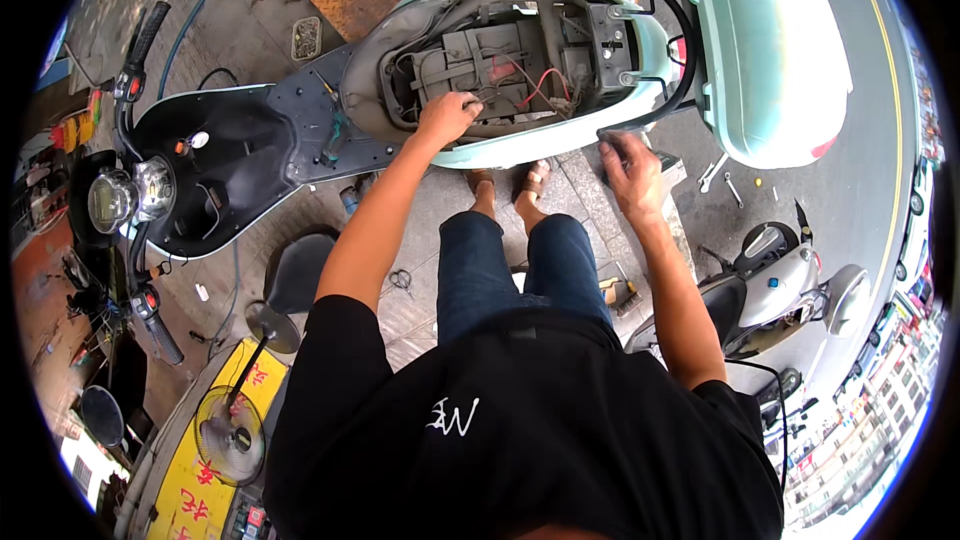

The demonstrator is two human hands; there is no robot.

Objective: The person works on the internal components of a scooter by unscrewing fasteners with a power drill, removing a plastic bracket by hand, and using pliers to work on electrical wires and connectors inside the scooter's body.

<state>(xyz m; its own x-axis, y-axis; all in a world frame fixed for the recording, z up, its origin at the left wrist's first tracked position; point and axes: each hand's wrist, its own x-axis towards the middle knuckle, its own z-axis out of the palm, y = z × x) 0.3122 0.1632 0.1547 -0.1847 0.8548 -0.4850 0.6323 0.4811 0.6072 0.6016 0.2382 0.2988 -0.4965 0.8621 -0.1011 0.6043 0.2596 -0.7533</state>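
Pale green scooter [560, 145] at twelve o'clock, seat off and wiring bared. Left hand [447, 117] rests curled on the battery [490, 65]; right hand [630, 168] grips the black rail [650, 120]. Reassembly remains.

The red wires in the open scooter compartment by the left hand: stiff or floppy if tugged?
Probably floppy: the red wires curve loosely over the battery blocks. Likely light, being thin. They may resist pulling, since the ends seem routed into the compartment beside the left hand.

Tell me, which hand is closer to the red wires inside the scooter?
Left. The left hand reaches into the open seat compartment just left of the red wires; the right hand is outside, on the black grab rail.
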